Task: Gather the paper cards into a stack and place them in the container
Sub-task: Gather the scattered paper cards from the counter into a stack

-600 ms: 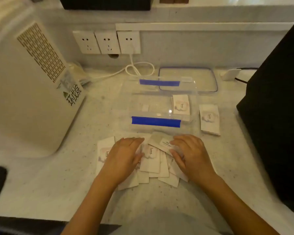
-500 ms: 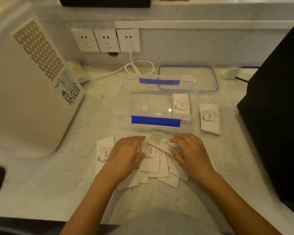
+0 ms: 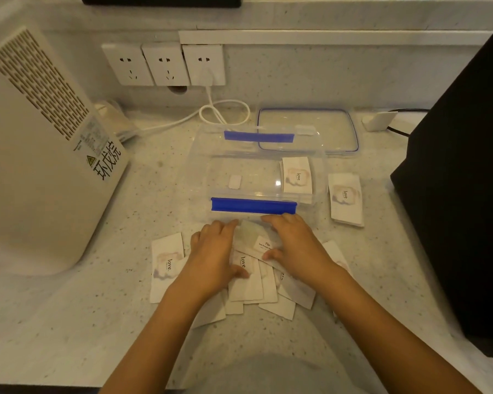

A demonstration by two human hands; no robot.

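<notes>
Several white paper cards printed "love" lie fanned in a loose pile (image 3: 249, 282) on the counter near me. My left hand (image 3: 214, 257) lies flat on the pile's left side and my right hand (image 3: 299, 245) lies flat on its right side, fingers spread, with a text-side card (image 3: 264, 244) between them. One card (image 3: 167, 263) sits apart to the left. The clear container (image 3: 199, 172) with blue clips stands just behind the hands, a small stack of cards (image 3: 296, 176) inside at its right end. Another small stack (image 3: 345, 198) lies on the counter right of it.
The container's clear lid (image 3: 308, 129) lies behind it. A white appliance (image 3: 37, 155) stands at the left, a black box (image 3: 461, 180) at the right. Wall sockets (image 3: 165, 64) and a looped white cable (image 3: 222, 112) are at the back, with a white plug (image 3: 377, 120) at back right.
Both hands have slid a little farther forward over the pile toward the container and closer together. The cards under them have bunched slightly.
</notes>
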